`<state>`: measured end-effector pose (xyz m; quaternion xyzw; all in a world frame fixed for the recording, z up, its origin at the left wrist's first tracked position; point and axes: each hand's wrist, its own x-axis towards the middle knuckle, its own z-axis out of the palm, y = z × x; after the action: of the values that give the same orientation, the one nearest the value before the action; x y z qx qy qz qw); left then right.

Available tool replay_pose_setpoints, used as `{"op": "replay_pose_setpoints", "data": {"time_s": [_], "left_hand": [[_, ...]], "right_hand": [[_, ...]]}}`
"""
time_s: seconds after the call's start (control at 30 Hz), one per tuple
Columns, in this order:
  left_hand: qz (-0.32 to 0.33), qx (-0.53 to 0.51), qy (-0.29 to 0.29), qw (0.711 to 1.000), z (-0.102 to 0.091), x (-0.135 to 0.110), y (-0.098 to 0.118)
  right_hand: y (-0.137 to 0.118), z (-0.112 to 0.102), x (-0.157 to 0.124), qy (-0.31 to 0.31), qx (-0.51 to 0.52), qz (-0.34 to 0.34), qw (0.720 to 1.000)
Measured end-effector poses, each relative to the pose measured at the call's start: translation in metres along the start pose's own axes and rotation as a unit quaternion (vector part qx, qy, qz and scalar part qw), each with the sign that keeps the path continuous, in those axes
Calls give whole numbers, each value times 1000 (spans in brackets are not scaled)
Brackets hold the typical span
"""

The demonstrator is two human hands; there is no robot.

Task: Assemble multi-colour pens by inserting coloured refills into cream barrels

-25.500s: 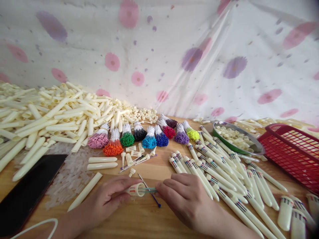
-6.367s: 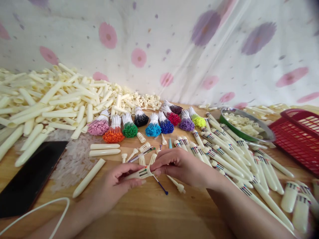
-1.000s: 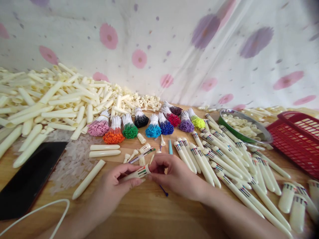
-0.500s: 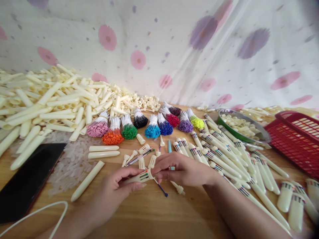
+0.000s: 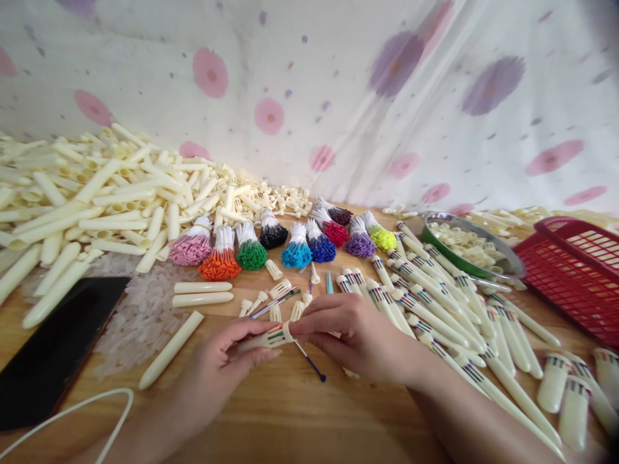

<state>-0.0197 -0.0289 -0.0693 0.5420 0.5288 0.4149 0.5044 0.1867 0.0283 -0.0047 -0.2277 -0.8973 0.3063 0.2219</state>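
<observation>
My left hand (image 5: 236,357) is closed around a cream multicolour pen (image 5: 273,336), its slotted end with coloured sliders pointing right. At that end, the fingers of my right hand (image 5: 345,328) are pinched against the pen's rim; my right thumb is mostly hidden. Below the right fingers a thin refill with a dark blue tip (image 5: 312,362) lies slanting on the table. Just beyond the hands are loose slotted cream caps (image 5: 279,289) and a few loose refills (image 5: 273,303). A plain cream barrel (image 5: 171,351) rests left of my left hand.
Refill bundles with coloured tips (image 5: 251,248) stand in an arc behind. Cream barrels (image 5: 111,193) are heaped at left, near a black phone (image 5: 53,354) and clear plastic pieces (image 5: 140,322). Filled pens (image 5: 435,303), a green-sided bowl (image 5: 449,251) and red basket (image 5: 570,277) occupy the right.
My right hand has shifted slightly and turned over the pen's end, now covering more of the white piece lying behind it. The left hand still grips the pen, moved slightly left.
</observation>
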Motion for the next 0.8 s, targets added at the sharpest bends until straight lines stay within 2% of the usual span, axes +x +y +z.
{"op": "replay_pose_setpoints", "data": {"time_s": [0.07,0.13,0.2,0.27,0.37,0.5,0.57,0.63,0.73,0.8], "left_hand": [[10,-8,3,1000,-2,0,-2],[34,0,12,999,-5,0,-3],[84,13,17,996,-8,1,-2],[144,11,25,989,-11,2,0],[197,-12,35,980,-15,4,2],[219,-17,25,975,-16,7,-1],[226,-23,17,974,-17,8,-4],[231,-32,12,972,-18,9,-6],[236,-35,6,971,-19,10,-7],[242,-36,0,970,-20,10,-7]], "right_hand": [[5,-2,0,34,21,44,998],[16,-5,0,66,-3,127,990],[31,-6,1,77,-111,227,965],[43,-3,2,54,-251,304,918],[50,5,5,2,-390,345,854],[43,15,8,-24,-437,366,821],[41,18,8,-25,-439,382,813],[43,19,8,-29,-432,381,817],[49,14,8,-27,-407,375,833],[50,3,6,7,-359,372,856]]}}
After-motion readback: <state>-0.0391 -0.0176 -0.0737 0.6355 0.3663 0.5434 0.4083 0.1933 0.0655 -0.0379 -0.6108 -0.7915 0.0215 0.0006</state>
